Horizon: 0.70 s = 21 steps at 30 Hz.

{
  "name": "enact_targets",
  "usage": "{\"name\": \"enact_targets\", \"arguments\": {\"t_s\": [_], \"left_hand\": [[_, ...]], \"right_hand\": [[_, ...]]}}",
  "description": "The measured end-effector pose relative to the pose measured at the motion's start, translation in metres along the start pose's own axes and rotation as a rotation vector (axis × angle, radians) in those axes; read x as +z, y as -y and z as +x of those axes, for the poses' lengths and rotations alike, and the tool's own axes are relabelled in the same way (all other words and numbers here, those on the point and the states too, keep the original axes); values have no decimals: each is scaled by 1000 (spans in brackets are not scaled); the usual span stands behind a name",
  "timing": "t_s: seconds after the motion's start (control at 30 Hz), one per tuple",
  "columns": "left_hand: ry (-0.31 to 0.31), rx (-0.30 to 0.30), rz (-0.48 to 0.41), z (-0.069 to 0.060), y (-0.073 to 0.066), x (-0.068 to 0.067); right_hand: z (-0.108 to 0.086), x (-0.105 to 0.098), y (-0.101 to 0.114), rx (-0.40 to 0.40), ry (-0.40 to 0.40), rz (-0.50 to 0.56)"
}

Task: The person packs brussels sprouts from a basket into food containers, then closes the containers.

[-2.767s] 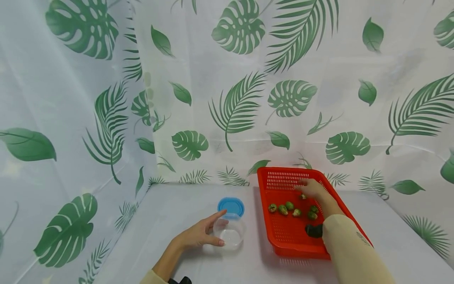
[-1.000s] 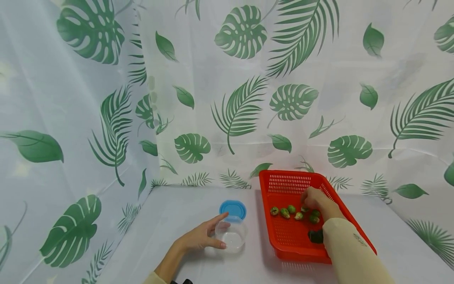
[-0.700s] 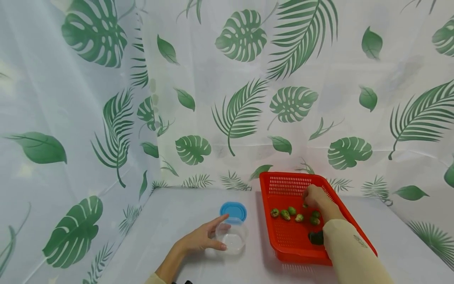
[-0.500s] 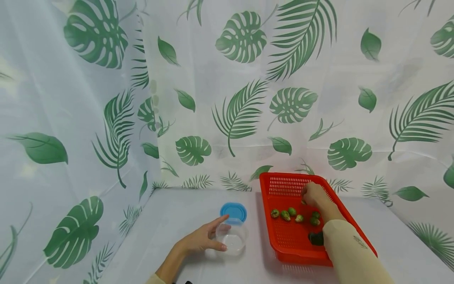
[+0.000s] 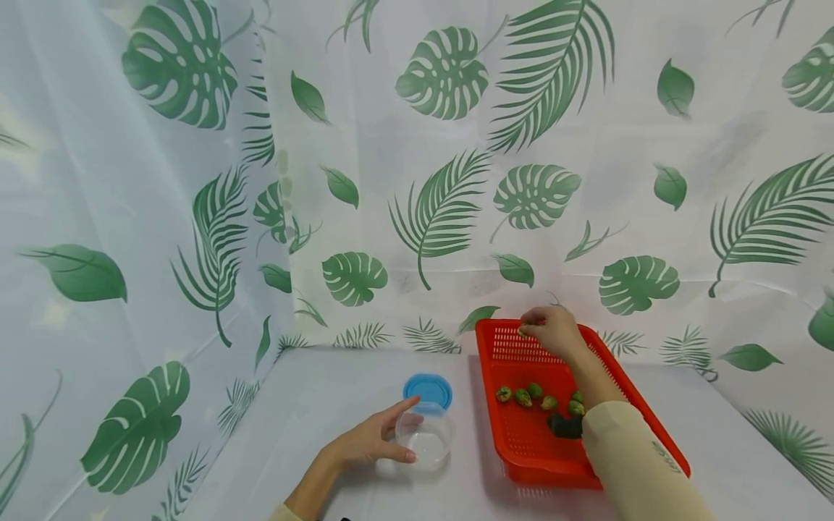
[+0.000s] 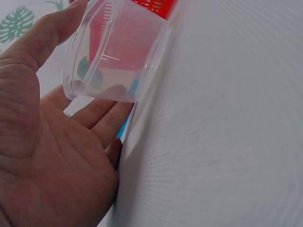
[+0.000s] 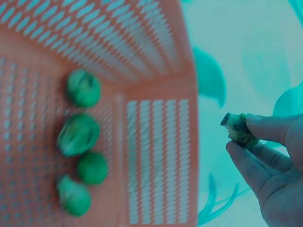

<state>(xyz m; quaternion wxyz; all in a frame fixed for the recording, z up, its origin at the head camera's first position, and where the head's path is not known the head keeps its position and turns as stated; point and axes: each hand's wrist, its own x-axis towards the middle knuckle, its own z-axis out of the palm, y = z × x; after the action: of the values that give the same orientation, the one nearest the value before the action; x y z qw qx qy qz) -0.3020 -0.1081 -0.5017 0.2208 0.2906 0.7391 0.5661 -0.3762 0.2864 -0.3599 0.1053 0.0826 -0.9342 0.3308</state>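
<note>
Head view gives the whole arrangement. On the white tabletop [image 5: 352, 391] stands a clear container [image 5: 431, 450], and the left hand [image 5: 361, 439] holds it at its side, with the grip spread as wide as the container. Blue lid [image 5: 426, 391] lies just behind it. To the right is the red basket [image 5: 531, 438], where six loose sprouts [image 5: 523, 397] can be counted. The right hand [image 5: 551, 333] is raised at the far wall of this basket; its held sprout [image 5: 523, 331] is mostly hidden there by the fingers.

Left wrist view shows better how the container is held: the thumb is on one side near the rim, and the fingers are on the other side. Through the clear wall the red colour of the basket is visible. Of the lid, only a thin blue strip appears.

Right wrist view, in turquoise tint, makes clear what the head view hides: the grip is nearly closed, pinching the held sprout between thumb and fingers, its dark stem end free. The sprout is apart from the basket, in which only four others are seen.
</note>
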Motion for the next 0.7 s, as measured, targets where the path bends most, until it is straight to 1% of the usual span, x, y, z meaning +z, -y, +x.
{"name": "enact_targets", "arguments": {"t_s": [0.13,0.27,0.37,0.5,0.7], "left_hand": [[-5,-8,2,-1,-1,0],[-9,-6,6,-1,-1,1],[-11,0,6,-1,0,1],[-7,10,4,-1,0,1],[-4,7,-10,0,1,0]], "right_hand": [[-4,2,20,-49,1,43],[-7,3,38,-91,-1,58],[-10,4,50,-113,-16,56],[-16,6,64,-139,-42,78],[-32,12,83,-180,-92,132]]}}
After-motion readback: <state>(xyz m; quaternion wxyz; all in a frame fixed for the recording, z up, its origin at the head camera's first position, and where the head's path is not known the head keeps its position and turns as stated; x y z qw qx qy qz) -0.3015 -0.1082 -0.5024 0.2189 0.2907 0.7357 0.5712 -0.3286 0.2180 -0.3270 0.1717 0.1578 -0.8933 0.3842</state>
